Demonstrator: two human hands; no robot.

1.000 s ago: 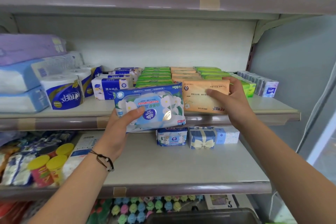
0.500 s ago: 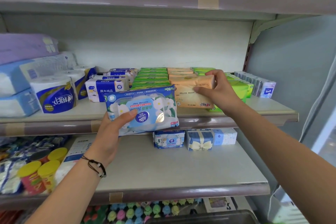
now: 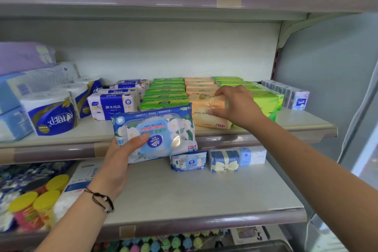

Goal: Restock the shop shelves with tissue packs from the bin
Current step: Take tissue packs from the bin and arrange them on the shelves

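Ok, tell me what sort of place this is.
Most likely a small shop's paper-goods aisle. Tiered metal shelves carry rows of green tissue packs, orange tissue packs and wrapped toilet rolls, all facing outward. The left hand holds a blue wipes pack, seemingly for stocking.

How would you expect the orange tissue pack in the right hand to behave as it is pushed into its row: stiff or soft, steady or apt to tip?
Probably soft: the orange pack dents and wrinkles under the right hand. Likely light, since fingertips alone move it. It may tip, as it leans tilted at the shelf front.
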